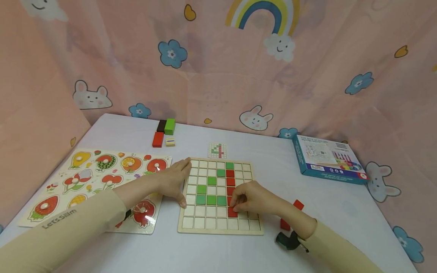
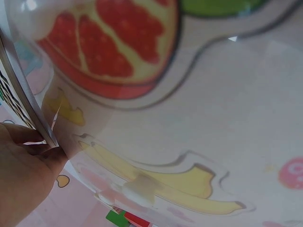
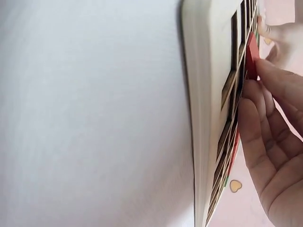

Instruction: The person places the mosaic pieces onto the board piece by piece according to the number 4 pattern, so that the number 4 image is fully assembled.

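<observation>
While my left hand (image 1: 172,181) lies flat with spread fingers on the grid board's (image 1: 218,223) left edge, mid-bench, my right hand (image 1: 254,198) pinches a red tile (image 1: 233,212) into the board's lower right squares.

Grid board (image 1: 218,227) at centre of worktop (image 1: 211,254); fruit puzzle (image 1: 61,178) to its left; pattern card (image 1: 217,150) just behind it; four blocks (image 1: 165,132) further back-left; box (image 1: 327,159) back-right; loose tiles (image 1: 290,216) right of board; tiles in board cells.
</observation>
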`<state>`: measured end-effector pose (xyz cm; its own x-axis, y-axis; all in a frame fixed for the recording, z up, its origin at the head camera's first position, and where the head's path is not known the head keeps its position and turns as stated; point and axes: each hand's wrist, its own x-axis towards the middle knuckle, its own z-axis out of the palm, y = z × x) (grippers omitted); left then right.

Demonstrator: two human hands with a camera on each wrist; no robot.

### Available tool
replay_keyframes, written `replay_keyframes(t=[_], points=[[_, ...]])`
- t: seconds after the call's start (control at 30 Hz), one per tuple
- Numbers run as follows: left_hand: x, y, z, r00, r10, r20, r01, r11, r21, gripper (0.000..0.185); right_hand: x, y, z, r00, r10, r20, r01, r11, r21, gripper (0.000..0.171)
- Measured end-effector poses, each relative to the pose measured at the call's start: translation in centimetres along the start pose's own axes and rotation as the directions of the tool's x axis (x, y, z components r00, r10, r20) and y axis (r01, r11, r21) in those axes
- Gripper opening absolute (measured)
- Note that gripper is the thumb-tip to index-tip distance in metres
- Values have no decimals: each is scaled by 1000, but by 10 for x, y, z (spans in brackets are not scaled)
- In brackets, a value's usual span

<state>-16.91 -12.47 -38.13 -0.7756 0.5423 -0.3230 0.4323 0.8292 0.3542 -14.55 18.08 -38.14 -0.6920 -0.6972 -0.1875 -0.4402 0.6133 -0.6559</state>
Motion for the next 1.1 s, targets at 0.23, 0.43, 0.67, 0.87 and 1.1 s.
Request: replay_keyframes(t=[0.23, 0.43, 0.67, 0.87, 1.1], points=[[0, -1, 0, 1000, -2, 0, 2, 1000, -4, 135, -7, 6, -14, 1000, 10, -3, -10, 1000, 10, 8], [1, -2, 1, 1000, 5, 1, -5, 1000, -5, 134, -28, 25, -34, 998, 57, 13, -57, 998, 14, 9], [1, -2, 1, 1000, 2, 3, -2, 1000, -1, 135, -60, 51, -54, 988, 88, 126, -94, 995, 41, 23], [0, -1, 0, 1000, 1, 3, -1, 1000, -3, 135, -82, 61, -61, 968, 111, 224, -121, 992, 27, 40], [0, 0, 0, 1000, 4, 0, -4, 1000, -5, 134, -91, 70, -55, 965, 60, 256, -65, 998, 10, 50]])
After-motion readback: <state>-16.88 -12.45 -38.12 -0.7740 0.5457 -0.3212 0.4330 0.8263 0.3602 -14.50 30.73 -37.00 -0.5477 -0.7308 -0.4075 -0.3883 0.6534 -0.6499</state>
